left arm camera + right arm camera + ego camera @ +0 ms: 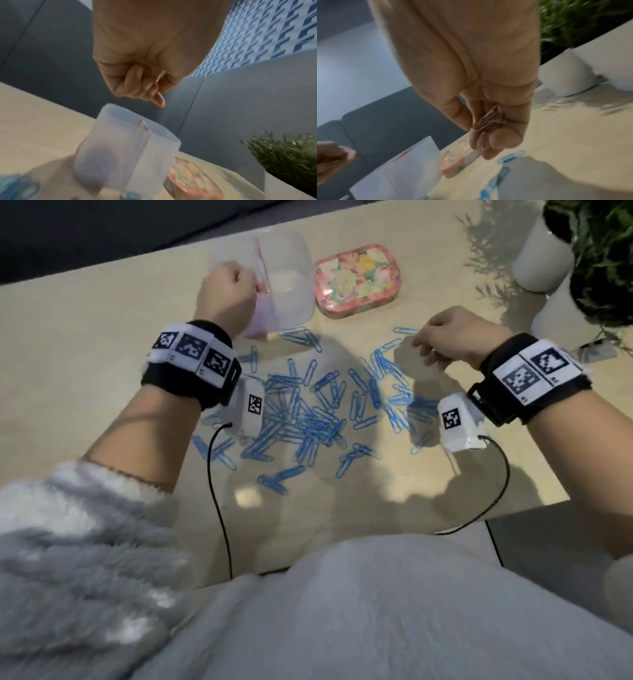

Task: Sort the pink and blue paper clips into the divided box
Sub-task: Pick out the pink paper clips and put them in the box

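At the left, the left hand point(226, 294) hovers above the left compartment of the translucent divided box point(291, 285). Its fingers are curled, and the left wrist view shows nothing clearly between them, so whether it holds a clip cannot be told. That compartment looks pinkish through the wall, which suggests pink clips already lie there; the right compartment looks pale, with no blue visible in it. In the middle of the table point(85, 364), a large scatter of blue paper clips point(308, 412) remains unsorted, and no pink ones show among them. At the right, the right hand point(488, 121) is raised beside the scatter, its fingers cupped around a small bunch of pink paper clips point(489, 119). The pink sorting appears nearly finished; the blue sorting seems hardly begun.
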The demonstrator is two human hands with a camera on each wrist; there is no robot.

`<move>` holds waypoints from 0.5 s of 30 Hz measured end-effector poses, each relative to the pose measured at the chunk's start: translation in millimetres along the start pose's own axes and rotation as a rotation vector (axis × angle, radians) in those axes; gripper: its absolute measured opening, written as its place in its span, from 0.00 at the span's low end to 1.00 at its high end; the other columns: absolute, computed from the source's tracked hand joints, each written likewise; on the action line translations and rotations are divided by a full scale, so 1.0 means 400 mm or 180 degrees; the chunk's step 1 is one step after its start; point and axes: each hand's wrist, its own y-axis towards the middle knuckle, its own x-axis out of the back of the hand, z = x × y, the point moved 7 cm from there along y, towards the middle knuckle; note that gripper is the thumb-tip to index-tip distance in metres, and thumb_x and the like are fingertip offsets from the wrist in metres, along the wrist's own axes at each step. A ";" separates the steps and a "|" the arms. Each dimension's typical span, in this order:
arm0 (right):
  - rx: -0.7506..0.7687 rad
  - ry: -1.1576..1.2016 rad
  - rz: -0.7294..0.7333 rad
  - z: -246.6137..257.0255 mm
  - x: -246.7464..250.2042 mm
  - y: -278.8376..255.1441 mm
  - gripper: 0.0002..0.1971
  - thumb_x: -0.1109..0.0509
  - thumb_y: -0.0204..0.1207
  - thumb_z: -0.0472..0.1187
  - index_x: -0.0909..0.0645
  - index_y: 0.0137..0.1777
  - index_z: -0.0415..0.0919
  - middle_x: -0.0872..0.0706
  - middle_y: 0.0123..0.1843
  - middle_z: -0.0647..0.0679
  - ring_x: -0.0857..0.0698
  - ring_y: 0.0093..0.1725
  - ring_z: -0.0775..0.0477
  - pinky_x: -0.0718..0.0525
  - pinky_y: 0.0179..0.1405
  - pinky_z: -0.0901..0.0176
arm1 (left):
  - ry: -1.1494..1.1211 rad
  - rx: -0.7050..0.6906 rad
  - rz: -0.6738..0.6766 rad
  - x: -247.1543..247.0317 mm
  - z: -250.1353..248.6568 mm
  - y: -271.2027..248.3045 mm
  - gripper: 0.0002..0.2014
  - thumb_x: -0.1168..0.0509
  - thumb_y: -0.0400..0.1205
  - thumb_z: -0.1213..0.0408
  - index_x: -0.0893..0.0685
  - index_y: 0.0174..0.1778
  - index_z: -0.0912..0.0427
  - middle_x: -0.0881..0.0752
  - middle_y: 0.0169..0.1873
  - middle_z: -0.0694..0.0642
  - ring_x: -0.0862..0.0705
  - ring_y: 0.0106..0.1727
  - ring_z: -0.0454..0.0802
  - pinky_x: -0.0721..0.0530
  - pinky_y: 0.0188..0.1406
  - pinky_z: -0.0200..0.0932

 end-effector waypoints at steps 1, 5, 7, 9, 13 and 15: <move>0.0111 0.0020 -0.0012 0.041 -0.005 0.010 0.13 0.46 0.80 0.30 0.22 0.38 0.35 0.25 0.29 0.44 0.22 0.17 0.56 0.30 0.08 0.73 | 0.0023 -0.0007 -0.0017 0.021 -0.009 0.019 0.17 0.49 0.79 0.63 0.14 0.47 0.61 0.14 0.49 0.65 0.17 0.54 0.58 0.23 0.44 0.44; 0.0553 -0.0063 -0.0023 0.197 -0.029 0.043 0.16 0.48 0.80 0.28 0.24 0.34 0.38 0.24 0.31 0.46 0.22 0.24 0.52 0.31 0.10 0.73 | 0.0093 0.0261 -0.0008 0.041 0.003 0.094 0.16 0.49 0.82 0.66 0.16 0.50 0.67 0.15 0.57 0.70 0.17 0.59 0.63 0.19 0.51 0.48; 0.0739 -0.0078 -0.0087 0.276 -0.047 0.058 0.18 0.47 0.76 0.25 0.27 0.28 0.43 0.22 0.34 0.49 0.24 0.28 0.54 0.29 0.15 0.72 | 0.0076 0.0415 0.0132 0.029 0.022 0.120 0.18 0.48 0.81 0.67 0.17 0.57 0.71 0.16 0.59 0.69 0.17 0.60 0.64 0.18 0.57 0.51; 0.0888 -0.0060 -0.0239 0.348 -0.066 0.077 0.19 0.47 0.72 0.26 0.25 0.27 0.46 0.20 0.33 0.54 0.24 0.30 0.59 0.29 0.25 0.71 | -0.0049 0.0450 0.0295 0.006 0.040 0.144 0.15 0.47 0.80 0.68 0.19 0.50 0.75 0.16 0.51 0.74 0.16 0.51 0.63 0.18 0.49 0.51; 0.1198 0.0102 -0.0242 0.489 -0.140 0.100 0.17 0.50 0.69 0.26 0.23 0.34 0.43 0.24 0.29 0.59 0.26 0.30 0.62 0.30 0.22 0.76 | -0.0396 0.0264 0.0343 -0.004 0.041 0.147 0.12 0.47 0.82 0.71 0.20 0.39 0.69 0.21 0.40 0.72 0.26 0.39 0.52 0.30 0.41 0.42; 0.1352 0.0218 -0.0306 0.553 -0.181 0.108 0.18 0.50 0.69 0.26 0.26 0.29 0.47 0.25 0.30 0.59 0.26 0.30 0.62 0.30 0.23 0.76 | -0.0736 0.0101 0.0105 0.031 0.054 0.132 0.15 0.47 0.81 0.73 0.16 0.53 0.67 0.16 0.51 0.64 0.23 0.46 0.48 0.26 0.44 0.35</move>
